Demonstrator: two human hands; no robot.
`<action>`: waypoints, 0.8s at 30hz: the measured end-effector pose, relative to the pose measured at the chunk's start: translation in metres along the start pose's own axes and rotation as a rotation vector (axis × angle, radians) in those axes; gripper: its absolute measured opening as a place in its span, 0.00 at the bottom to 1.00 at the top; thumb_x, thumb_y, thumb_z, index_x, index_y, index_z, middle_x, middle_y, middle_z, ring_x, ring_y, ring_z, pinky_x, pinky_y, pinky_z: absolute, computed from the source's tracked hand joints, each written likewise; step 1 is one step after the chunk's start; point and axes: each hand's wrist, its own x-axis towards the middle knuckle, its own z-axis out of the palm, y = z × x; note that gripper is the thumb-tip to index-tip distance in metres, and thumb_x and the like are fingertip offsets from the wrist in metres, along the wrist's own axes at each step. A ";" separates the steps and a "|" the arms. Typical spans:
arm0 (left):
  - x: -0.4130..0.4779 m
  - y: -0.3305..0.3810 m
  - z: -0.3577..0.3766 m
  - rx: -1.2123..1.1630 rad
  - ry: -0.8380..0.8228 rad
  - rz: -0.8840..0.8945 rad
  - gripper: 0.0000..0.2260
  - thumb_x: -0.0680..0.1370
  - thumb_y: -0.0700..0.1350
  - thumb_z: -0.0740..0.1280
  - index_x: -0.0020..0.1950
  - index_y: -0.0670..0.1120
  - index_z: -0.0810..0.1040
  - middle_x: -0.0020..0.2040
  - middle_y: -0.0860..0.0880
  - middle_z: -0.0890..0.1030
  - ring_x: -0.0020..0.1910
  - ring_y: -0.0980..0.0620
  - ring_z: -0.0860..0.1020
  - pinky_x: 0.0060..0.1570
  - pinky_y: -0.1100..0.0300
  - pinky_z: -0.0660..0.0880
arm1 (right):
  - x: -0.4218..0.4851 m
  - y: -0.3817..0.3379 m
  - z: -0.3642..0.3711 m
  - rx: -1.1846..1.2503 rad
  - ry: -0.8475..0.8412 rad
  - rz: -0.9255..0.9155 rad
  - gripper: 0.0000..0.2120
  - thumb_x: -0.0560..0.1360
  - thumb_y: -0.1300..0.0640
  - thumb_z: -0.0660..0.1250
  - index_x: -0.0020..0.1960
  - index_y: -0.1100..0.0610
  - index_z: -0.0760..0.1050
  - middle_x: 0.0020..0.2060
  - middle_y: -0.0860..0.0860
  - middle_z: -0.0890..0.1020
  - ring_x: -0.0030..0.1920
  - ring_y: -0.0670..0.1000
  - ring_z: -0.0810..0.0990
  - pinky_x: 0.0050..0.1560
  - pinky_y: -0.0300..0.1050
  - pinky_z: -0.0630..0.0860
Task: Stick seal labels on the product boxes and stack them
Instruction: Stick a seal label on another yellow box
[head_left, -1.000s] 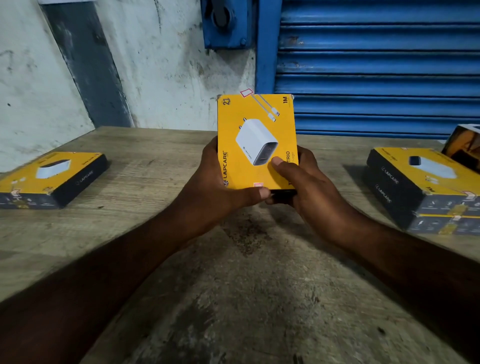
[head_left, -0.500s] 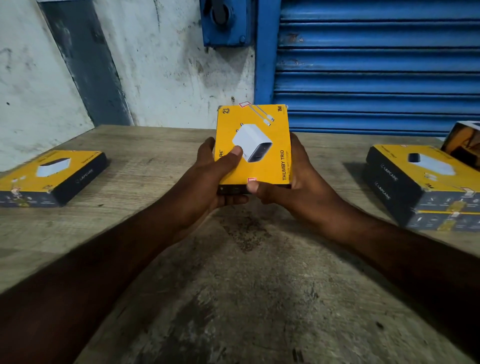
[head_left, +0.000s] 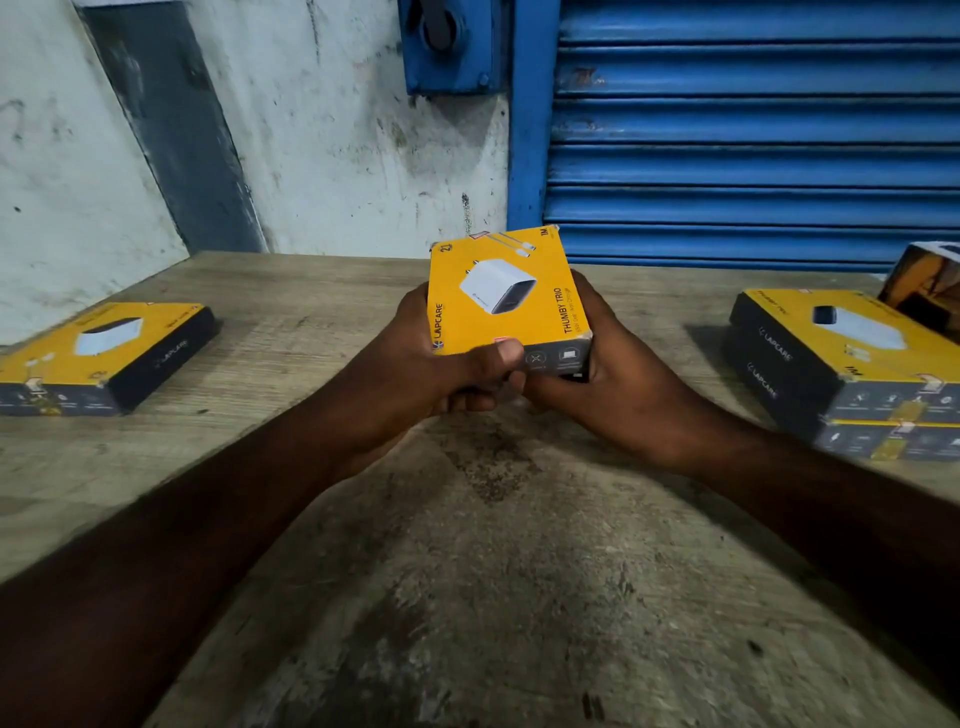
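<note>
Both hands hold a yellow and black charger box (head_left: 506, 296) above the middle of the wooden table (head_left: 467, 571). My left hand (head_left: 436, 374) grips its left side, thumb pressed on the box's near lower edge. My right hand (head_left: 618, 379) cups the right side and underside. The box's yellow face tilts up toward me and its dark near end shows. A small red-edged seal label (head_left: 480, 235) sits at the far top edge. One single box (head_left: 98, 353) lies flat at the left. A stack of two boxes (head_left: 852, 374) stands at the right.
Another box (head_left: 927, 291) leans behind the right stack at the frame edge. A blue roller shutter (head_left: 753, 130) and a stained white wall (head_left: 337, 145) rise behind the table's far edge.
The box has tipped from nearly upright to flatter, and lower. My left thumb slid from the yellow face down to the near edge; my right thumb left the face.
</note>
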 end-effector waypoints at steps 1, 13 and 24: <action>0.000 0.000 0.001 0.020 -0.012 0.019 0.28 0.73 0.46 0.73 0.72 0.49 0.69 0.59 0.44 0.83 0.50 0.48 0.83 0.45 0.56 0.81 | 0.000 0.001 -0.001 -0.011 -0.003 0.007 0.37 0.76 0.69 0.70 0.77 0.48 0.58 0.60 0.48 0.81 0.56 0.47 0.82 0.52 0.44 0.80; 0.001 -0.006 -0.006 0.173 -0.014 0.072 0.42 0.71 0.38 0.78 0.78 0.55 0.59 0.69 0.56 0.75 0.62 0.56 0.79 0.48 0.60 0.80 | -0.003 -0.010 0.000 0.263 0.002 0.135 0.28 0.78 0.44 0.65 0.74 0.42 0.59 0.61 0.40 0.80 0.58 0.50 0.82 0.47 0.51 0.83; 0.000 -0.005 0.002 0.026 0.020 0.019 0.36 0.74 0.46 0.72 0.76 0.62 0.57 0.68 0.57 0.77 0.59 0.52 0.82 0.45 0.58 0.81 | 0.000 -0.004 0.003 0.136 0.167 0.205 0.31 0.78 0.62 0.70 0.72 0.48 0.56 0.53 0.50 0.82 0.52 0.50 0.84 0.49 0.48 0.81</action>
